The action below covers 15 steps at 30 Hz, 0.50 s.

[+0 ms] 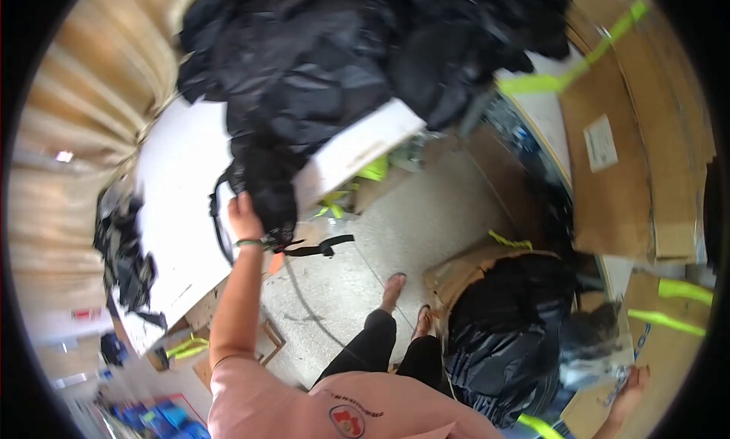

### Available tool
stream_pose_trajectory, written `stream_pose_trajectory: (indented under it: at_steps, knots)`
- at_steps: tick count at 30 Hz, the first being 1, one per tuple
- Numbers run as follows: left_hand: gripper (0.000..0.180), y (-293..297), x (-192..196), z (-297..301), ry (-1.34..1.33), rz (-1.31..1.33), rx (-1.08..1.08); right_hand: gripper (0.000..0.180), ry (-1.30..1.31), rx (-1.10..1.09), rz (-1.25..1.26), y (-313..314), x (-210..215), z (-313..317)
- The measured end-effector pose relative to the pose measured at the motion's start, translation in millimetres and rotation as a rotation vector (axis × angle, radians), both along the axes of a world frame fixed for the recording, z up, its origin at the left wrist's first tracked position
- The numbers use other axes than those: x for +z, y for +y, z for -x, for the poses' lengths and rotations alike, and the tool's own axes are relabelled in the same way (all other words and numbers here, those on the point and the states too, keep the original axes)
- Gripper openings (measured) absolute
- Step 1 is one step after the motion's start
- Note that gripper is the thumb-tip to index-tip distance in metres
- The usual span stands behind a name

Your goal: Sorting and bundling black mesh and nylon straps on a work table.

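Observation:
My left hand (pixel 245 220) reaches forward to a black fabric bag (pixel 275 203) at the edge of the white table. Its fingers grip the bag's near left side. A black strap with a buckle (pixel 327 246) hangs from the bag out over the floor, and another strap loops beside my hand. Far to the lower right, my right hand (pixel 633 389) is closed beside clear plastic wrapping (pixel 585 374). A small, blurred, shiny thing lies at its fingers, too unclear to name.
A large heap of black fabric (pixel 319 58) covers the far table, whose white top (pixel 179 165) shows at left. An open carton with black bundles (pixel 502 325) stands right of my feet. Tall cardboard boxes (pixel 608 150) line the right. Dark scraps (pixel 125 256) lie far left.

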<state>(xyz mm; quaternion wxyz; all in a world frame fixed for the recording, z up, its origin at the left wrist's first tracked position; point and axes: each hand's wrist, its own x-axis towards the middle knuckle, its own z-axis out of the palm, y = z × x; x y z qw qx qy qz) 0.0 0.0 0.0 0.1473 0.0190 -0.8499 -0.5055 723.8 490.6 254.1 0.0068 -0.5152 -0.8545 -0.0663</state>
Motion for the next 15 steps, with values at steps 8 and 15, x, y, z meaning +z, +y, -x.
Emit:
stream_pose_trajectory:
  at_steps: [8,15]
  knots:
    - [0.031,-97.4,48.5,30.7,0.069,0.048,0.251,0.018,-0.054,0.847,-0.2,-143.2,138.8,244.1]
    - [0.03,-153.9,60.7,68.5,-0.018,0.082,0.338,0.011,0.139,1.373,-0.253,-163.7,135.6,314.7]
